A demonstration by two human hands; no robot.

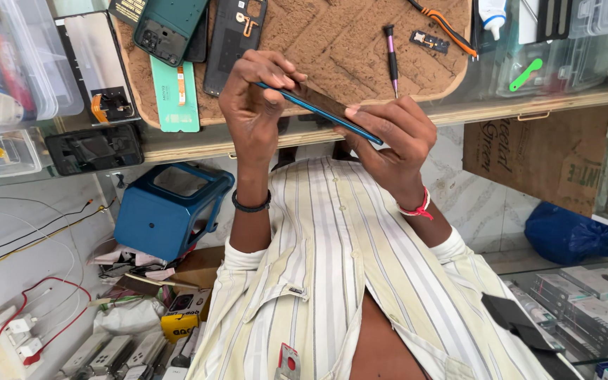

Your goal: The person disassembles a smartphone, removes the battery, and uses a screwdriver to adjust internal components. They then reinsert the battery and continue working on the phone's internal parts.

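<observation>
Gripping dark phone (321, 107), both hands (255, 105) (392, 137), over cork mat (332, 49) w/ screwdriver (391, 58), glass counter (177, 144).

A glossy glass-faced phone (318, 107), a rough brown fibrous mat (332, 49), a striped cloth shirt (339, 267).

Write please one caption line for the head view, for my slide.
Both hands, left hand and right hand, hold a thin blue phone edge-on above a brown work mat.

thin dark phone (318, 107) with blue edge, held edge-on and tilted, above the counter's edge
</observation>
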